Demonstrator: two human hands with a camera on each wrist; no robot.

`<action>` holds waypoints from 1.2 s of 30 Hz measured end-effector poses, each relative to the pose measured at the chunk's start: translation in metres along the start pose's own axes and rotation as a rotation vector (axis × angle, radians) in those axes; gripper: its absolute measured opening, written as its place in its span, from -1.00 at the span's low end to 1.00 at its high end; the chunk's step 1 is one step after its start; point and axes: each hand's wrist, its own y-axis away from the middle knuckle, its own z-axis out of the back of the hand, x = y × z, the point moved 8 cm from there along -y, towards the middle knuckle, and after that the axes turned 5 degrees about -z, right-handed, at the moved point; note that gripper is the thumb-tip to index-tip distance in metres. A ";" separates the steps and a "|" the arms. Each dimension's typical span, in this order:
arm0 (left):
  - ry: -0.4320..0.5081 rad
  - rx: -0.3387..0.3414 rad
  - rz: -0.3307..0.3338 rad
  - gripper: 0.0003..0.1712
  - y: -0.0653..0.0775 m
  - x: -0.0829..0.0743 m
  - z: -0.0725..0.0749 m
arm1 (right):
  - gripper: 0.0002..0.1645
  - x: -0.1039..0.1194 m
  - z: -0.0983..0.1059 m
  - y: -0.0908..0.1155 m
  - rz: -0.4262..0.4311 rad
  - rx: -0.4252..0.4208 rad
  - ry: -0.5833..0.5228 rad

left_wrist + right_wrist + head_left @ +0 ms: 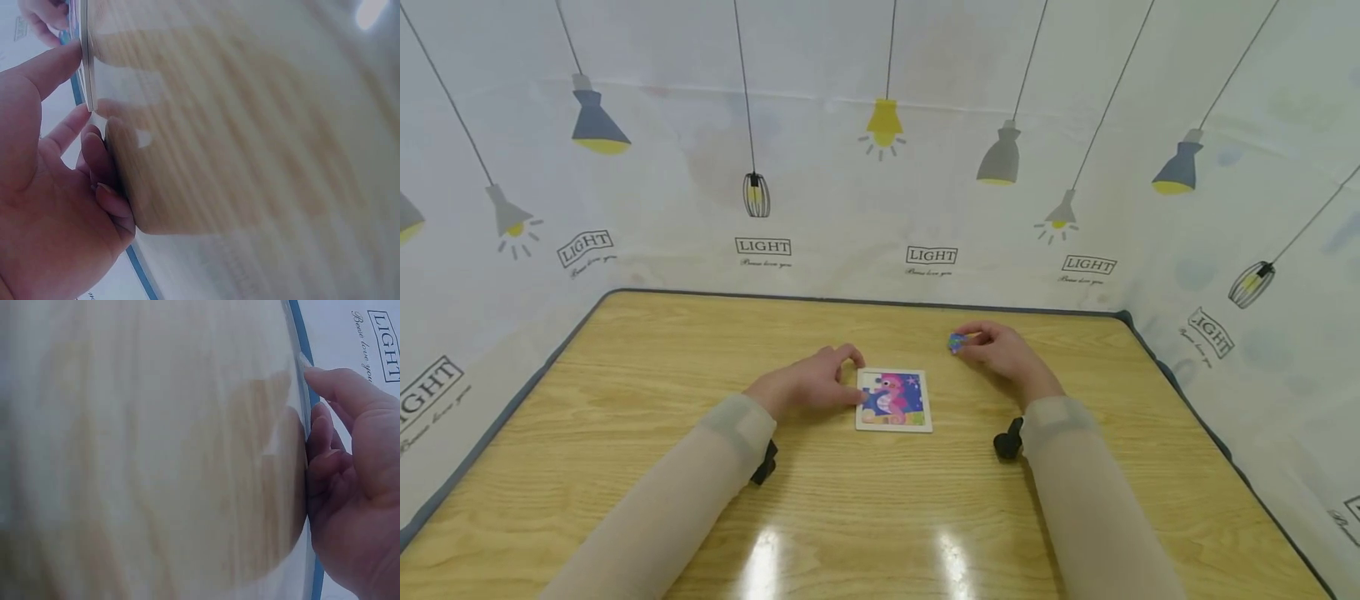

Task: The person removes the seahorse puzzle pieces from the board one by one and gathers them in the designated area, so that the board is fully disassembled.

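Observation:
A square seahorse jigsaw puzzle (891, 400) in a white frame lies on the wooden table, several of its pieces fitted together. My left hand (812, 379) holds it at the left side, thumb on the left border and index finger at the far left corner. Seen edge-on in the left wrist view, the frame (87, 69) meets the thumb and index finger of that hand (56, 162). To the right and farther back, my right hand (1000, 354) pinches a small blue and green puzzle piece (956, 342). The piece is barely visible beside the right hand (356, 456) in the right wrist view.
The light wood table (850, 517) has a dark rim (865, 300) along its back and sides. Behind it hangs a pale cloth (820, 142) printed with lamps and lettering. Dark wrist devices (1009, 442) sit under both sleeves.

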 end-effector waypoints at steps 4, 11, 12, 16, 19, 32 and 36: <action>-0.009 0.002 0.002 -0.42 -0.001 0.001 0.001 | -0.44 0.001 0.000 -0.006 0.007 0.005 0.076; -0.021 0.002 -0.004 -0.39 0.001 0.000 0.002 | -0.43 0.006 -0.001 -0.010 0.013 0.011 0.196; -0.022 0.001 -0.004 -0.38 0.001 0.000 0.002 | -0.44 0.007 -0.001 -0.010 0.014 0.007 0.215; -0.020 -0.003 0.000 -0.38 0.002 -0.002 0.004 | -0.46 0.012 -0.002 -0.011 0.013 0.008 0.264; -0.021 -0.002 0.003 -0.37 0.002 -0.003 0.005 | -0.47 0.014 -0.003 -0.012 0.012 0.012 0.289; -0.026 0.006 0.004 -0.34 0.001 0.001 0.001 | -0.33 0.008 -0.005 -0.007 -0.040 0.006 0.237; -0.023 0.006 0.003 -0.34 0.000 0.001 0.000 | -0.32 0.003 -0.004 -0.008 -0.064 -0.014 0.222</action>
